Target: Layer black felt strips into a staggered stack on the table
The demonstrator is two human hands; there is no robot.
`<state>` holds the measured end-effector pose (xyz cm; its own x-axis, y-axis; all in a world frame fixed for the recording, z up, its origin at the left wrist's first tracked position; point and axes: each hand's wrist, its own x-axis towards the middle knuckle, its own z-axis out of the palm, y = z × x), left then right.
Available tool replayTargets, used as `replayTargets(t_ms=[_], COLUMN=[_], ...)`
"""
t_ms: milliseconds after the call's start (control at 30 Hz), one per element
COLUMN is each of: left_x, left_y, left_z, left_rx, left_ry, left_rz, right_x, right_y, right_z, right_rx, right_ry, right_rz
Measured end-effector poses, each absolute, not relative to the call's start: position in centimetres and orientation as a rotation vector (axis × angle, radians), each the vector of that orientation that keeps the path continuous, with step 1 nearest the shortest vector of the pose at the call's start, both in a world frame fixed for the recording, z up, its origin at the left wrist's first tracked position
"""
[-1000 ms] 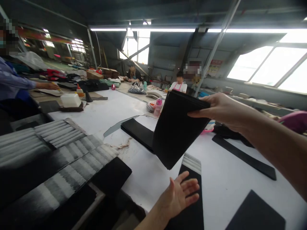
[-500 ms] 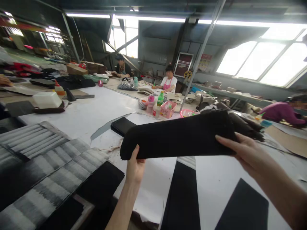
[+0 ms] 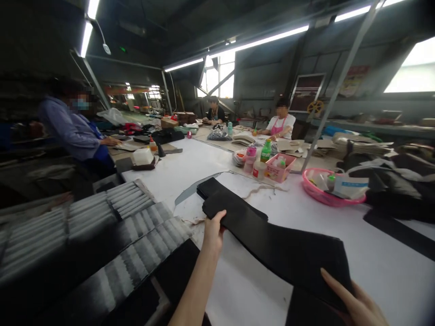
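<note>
My left hand (image 3: 215,231) grips the far end of a long black panel of sheet material (image 3: 272,240), thumb on top and fingers beneath. At its near right end, my right hand (image 3: 356,299) is closed on the panel the same way. The panel sags between both hands over the white tabletop (image 3: 244,290). It looks layered, but I cannot make out how many pieces it has. Its far end overlaps or hangs just above another black stack (image 3: 208,184) on the table. Below the right end, more black material (image 3: 309,308) lies partly hidden.
Overlapping grey-and-white streaked pieces (image 3: 136,253) lie at left. A pink basin (image 3: 316,190), a pink basket (image 3: 280,168) and a green bottle (image 3: 266,151) stand beyond the panel. A slanting metal pole (image 3: 335,95) rises at right. Co-workers (image 3: 73,122) are around the table.
My view has swung left, bringing a masked co-worker in at the left. The black panel has come down from above the table, its right end lowest, still in both hands.
</note>
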<state>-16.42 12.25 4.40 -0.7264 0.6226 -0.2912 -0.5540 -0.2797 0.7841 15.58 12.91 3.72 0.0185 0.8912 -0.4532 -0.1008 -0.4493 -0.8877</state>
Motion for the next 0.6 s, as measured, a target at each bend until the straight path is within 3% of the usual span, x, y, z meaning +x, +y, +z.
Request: replayTargets(t_ms=[233,433,600], left_x=[-27.9,-31.7,-32.7], left_y=[20.3,22.3,23.0], left_z=[8.6,2.2,-1.3], left_rx=[0.133,0.009,-0.001], left_ry=[1.347,1.564,1.684], left_rz=[2.034,1.751,1.634], right_x=[2.7,-2.7,-2.3], right_y=[18.8,23.2,24.2], right_z=[3.4,-2.0,-2.6], right_rx=[-1.196,-1.381,-1.397], right_ry=[-0.811,-0.915,-1.002], right_rz=[1.561,1.629,1.672])
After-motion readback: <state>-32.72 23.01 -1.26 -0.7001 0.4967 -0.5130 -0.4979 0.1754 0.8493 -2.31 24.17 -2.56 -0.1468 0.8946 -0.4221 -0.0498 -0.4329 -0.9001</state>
